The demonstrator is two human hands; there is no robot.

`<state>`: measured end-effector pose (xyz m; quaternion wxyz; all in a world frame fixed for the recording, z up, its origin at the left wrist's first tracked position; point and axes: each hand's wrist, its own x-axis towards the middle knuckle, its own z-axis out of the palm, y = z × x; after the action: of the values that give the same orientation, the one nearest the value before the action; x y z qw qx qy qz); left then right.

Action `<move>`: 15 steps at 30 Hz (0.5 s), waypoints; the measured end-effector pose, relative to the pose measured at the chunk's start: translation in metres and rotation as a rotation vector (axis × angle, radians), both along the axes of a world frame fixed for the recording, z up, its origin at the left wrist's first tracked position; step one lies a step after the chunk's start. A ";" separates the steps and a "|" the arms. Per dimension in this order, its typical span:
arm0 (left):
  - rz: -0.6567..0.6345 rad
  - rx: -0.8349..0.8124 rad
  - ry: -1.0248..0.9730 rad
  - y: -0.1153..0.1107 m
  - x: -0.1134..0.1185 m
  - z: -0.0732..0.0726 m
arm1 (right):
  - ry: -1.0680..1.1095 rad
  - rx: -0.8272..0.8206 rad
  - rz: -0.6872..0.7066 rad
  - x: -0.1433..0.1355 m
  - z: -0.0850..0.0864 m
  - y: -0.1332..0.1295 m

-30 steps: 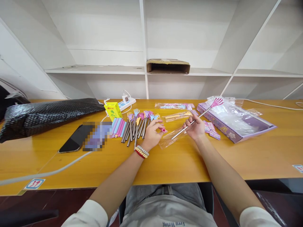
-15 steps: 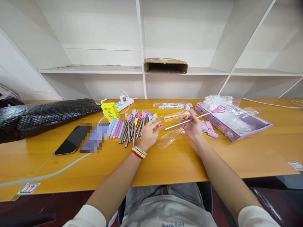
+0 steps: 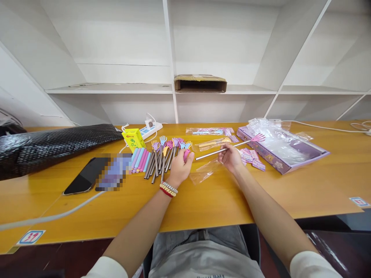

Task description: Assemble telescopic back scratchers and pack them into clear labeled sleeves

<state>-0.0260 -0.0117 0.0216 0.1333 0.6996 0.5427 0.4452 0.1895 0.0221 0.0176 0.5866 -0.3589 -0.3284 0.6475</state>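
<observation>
In my right hand (image 3: 231,158) is a back scratcher (image 3: 213,153), a metal rod tipped with a pink claw pointing right. Its bare rod end points left, toward my left hand (image 3: 181,168), whose fingers are closed around a pink handle sleeve (image 3: 186,155). Rod and sleeve are apart. Left of my left hand lies a pile of metal-rod back scratchers (image 3: 158,162) with coloured claws. Beside it is a row of pastel handle sleeves (image 3: 140,160). A clear plastic bag (image 3: 205,172) lies flat between my hands.
Bagged back scratchers (image 3: 214,143) lie behind my hands. A purple box (image 3: 278,164) with clear bags stands right, near small purple cards (image 3: 252,156). To the left are a yellow carton (image 3: 133,139), a power strip (image 3: 153,129), a phone (image 3: 84,175) and a black wrapped bundle (image 3: 58,148).
My left hand has turned, so the sleeve's open end no longer faces the camera. The rod in my right hand has shifted slightly left, along with the whole view.
</observation>
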 end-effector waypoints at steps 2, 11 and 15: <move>-0.003 -0.023 0.015 -0.001 0.000 0.002 | -0.019 -0.026 0.009 -0.002 0.000 -0.001; -0.386 -0.105 0.096 -0.005 0.002 0.003 | -0.049 0.036 0.050 -0.003 -0.003 -0.001; -0.451 -0.092 0.145 -0.005 0.003 -0.001 | -0.059 0.092 0.102 -0.006 -0.002 -0.003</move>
<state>-0.0230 -0.0169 0.0209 0.2218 0.8265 0.4004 0.3277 0.1836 0.0193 0.0156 0.5587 -0.3334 -0.3927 0.6500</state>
